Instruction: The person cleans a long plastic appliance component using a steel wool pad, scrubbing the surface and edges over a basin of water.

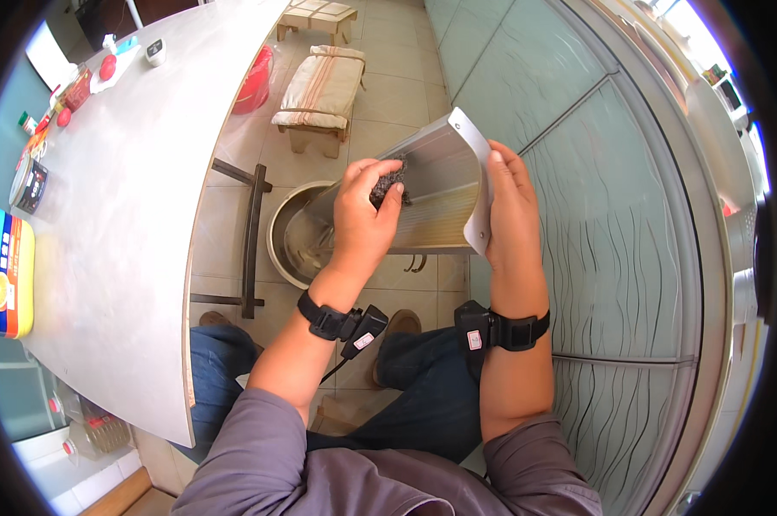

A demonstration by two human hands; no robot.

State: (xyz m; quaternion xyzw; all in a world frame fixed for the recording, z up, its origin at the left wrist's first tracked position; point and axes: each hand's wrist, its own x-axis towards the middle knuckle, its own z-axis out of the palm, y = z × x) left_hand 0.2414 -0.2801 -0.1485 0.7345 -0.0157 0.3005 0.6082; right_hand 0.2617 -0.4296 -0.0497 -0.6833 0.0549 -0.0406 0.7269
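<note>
My left hand (366,216) pinches a dark wire scouring pad (388,187) between thumb and fingers, against or just over the inside of a curved metal panel (436,216). That panel is a trough-like sheet with a pale end flange and yellowish staining along its lower inner side. My right hand (514,200) grips the flanged end, thumb on the rim and fingers behind it. The panel's far end slopes down into a round steel basin (274,240) on the floor, with some liquid in it. Both wrists wear black strapped devices.
A pale table (124,213) runs along the left, holding a detergent jug (4,271), a jar (30,187) and small items. Frosted glass cabinet doors (607,226) stand close on the right. Ahead are a cloth-covered stool (320,87), a red bucket (254,84) and a dark metal frame (254,242).
</note>
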